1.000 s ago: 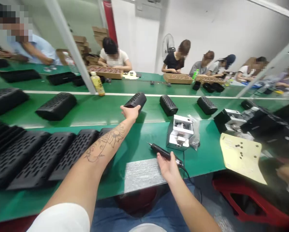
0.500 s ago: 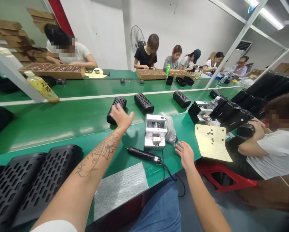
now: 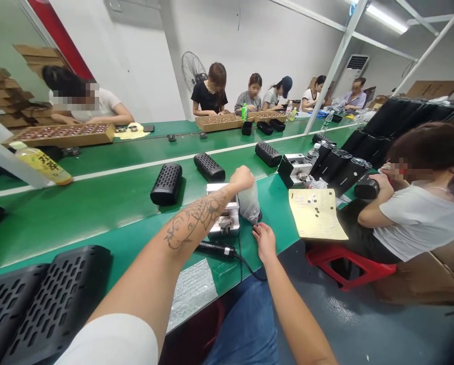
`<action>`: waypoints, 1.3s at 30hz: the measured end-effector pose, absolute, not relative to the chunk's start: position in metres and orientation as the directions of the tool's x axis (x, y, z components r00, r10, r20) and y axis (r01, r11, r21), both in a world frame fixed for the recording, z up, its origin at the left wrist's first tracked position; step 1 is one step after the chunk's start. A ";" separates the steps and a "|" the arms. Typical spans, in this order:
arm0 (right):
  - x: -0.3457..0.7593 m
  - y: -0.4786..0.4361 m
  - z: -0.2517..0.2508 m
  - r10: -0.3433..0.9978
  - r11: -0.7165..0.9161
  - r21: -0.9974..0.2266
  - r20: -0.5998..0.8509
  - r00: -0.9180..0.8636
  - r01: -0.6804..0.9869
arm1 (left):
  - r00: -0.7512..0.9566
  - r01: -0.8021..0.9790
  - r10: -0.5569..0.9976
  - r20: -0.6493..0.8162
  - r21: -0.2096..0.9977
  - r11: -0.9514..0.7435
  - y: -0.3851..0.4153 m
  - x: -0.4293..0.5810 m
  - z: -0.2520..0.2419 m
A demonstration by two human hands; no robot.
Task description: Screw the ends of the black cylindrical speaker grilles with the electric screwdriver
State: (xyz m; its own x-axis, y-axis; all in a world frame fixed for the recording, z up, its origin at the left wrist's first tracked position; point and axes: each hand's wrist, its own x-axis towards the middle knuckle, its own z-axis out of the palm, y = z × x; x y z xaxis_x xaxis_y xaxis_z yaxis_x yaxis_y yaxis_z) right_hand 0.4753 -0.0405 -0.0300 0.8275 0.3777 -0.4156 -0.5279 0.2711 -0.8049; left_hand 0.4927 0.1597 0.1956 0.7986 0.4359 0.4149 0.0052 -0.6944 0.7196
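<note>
"Where is the clear plastic bag [image 3: 249, 205]?"

"Upright at the green table [image 3: 276, 203], just right of the silver machine [image 3: 225, 225]."

"And the hands?"

"The left hand [image 3: 242, 178] is closed on its top. The right hand [image 3: 264, 241] has curled fingertips at its lower end; I cannot tell whether they pinch anything."

"Nearby?"

"A black corded tool [image 3: 216, 249] before the machine; perforated black cases [image 3: 166, 184] beyond."

The bag [image 3: 249, 204] is greyish, the table [image 3: 274, 203] green.
</note>
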 end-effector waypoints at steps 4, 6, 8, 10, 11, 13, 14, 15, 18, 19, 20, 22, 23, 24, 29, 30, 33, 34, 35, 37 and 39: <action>0.472 -0.048 -0.018 0.413 0.340 -0.779 -0.380 0.827 -0.527 | 0.789 0.067 0.462 0.406 0.689 -0.721 0.127 0.489 0.230; 0.478 -0.052 -0.001 0.473 0.389 -0.755 -0.327 0.818 -0.527 | 0.783 -0.003 0.409 0.469 0.660 -0.751 0.123 0.481 0.259; 0.491 -0.055 0.022 0.592 0.447 -0.713 -0.216 0.776 -0.540 | 0.767 -0.116 0.344 0.542 0.644 -0.756 0.126 0.471 0.286; 0.506 -0.055 0.044 0.702 0.503 -0.665 -0.059 0.710 -0.552 | 0.758 -0.197 0.326 0.566 0.674 -0.712 0.130 0.459 0.303; 0.514 -0.054 0.053 0.711 0.522 -0.659 -0.015 0.704 -0.541 | 0.770 -0.205 0.338 0.541 0.712 -0.672 0.132 0.454 0.306; 0.525 -0.051 0.063 0.694 0.538 -0.670 0.008 0.720 -0.512 | 0.815 -0.177 0.372 0.444 0.802 -0.570 0.138 0.445 0.301; 0.528 -0.049 0.065 0.681 0.532 -0.685 -0.004 0.733 -0.498 | 0.839 -0.157 0.382 0.387 0.845 -0.512 0.142 0.441 0.295; 0.530 -0.048 0.064 0.675 0.520 -0.702 -0.011 0.738 -0.487 | 0.856 -0.142 0.393 0.337 0.883 -0.448 0.146 0.437 0.288; 0.532 -0.050 0.058 0.659 0.511 -0.756 0.038 0.751 -0.410 | 0.869 -0.139 0.442 0.223 0.967 -0.215 0.164 0.424 0.260; 0.533 -0.052 0.057 0.644 0.517 -0.775 0.073 0.762 -0.363 | 0.867 -0.144 0.458 0.196 0.979 -0.146 0.170 0.419 0.251; 0.535 -0.054 0.058 0.626 0.525 -0.791 0.107 0.773 -0.315 | 0.863 -0.150 0.474 0.177 0.984 -0.094 0.176 0.413 0.243; 0.541 -0.058 0.063 0.608 0.519 -0.819 0.153 0.779 -0.244 | 0.853 -0.160 0.497 0.159 0.986 -0.040 0.187 0.402 0.227; 0.545 -0.060 0.068 0.611 0.508 -0.833 0.167 0.773 -0.221 | 0.847 -0.166 0.508 0.157 0.986 -0.027 0.191 0.397 0.221; 0.549 -0.060 0.074 0.620 0.494 -0.846 0.179 0.764 -0.203 | 0.841 -0.172 0.519 0.152 0.985 -0.010 0.196 0.393 0.214; 0.564 -0.057 0.107 0.648 0.407 -0.909 0.218 0.729 -0.090 | 0.817 -0.177 0.567 0.104 0.981 0.074 0.213 0.384 0.190; 0.566 -0.056 0.113 0.654 0.378 -0.922 0.208 0.727 -0.077 | 0.812 -0.175 0.576 0.094 0.981 0.087 0.215 0.383 0.186; 0.569 -0.058 0.128 0.674 0.295 -0.953 0.159 0.721 -0.065 | 0.803 -0.165 0.592 0.065 0.979 0.116 0.217 0.380 0.175; 0.570 -0.059 0.132 0.675 0.280 -0.958 0.150 0.722 -0.063 | 0.802 -0.159 0.595 0.055 0.980 0.124 0.217 0.380 0.172; 0.571 -0.060 0.136 0.676 0.273 -0.960 0.146 0.722 -0.062 | 0.802 -0.150 0.596 0.043 0.980 0.132 0.216 0.379 0.169; 0.573 -0.063 0.143 0.674 0.278 -0.958 0.148 0.723 -0.063 | 0.805 -0.129 0.593 0.018 0.981 0.146 0.213 0.378 0.164; 0.576 -0.065 0.147 0.675 0.289 -0.955 0.148 0.723 -0.074 | 0.811 -0.106 0.585 -0.004 0.982 0.154 0.210 0.378 0.161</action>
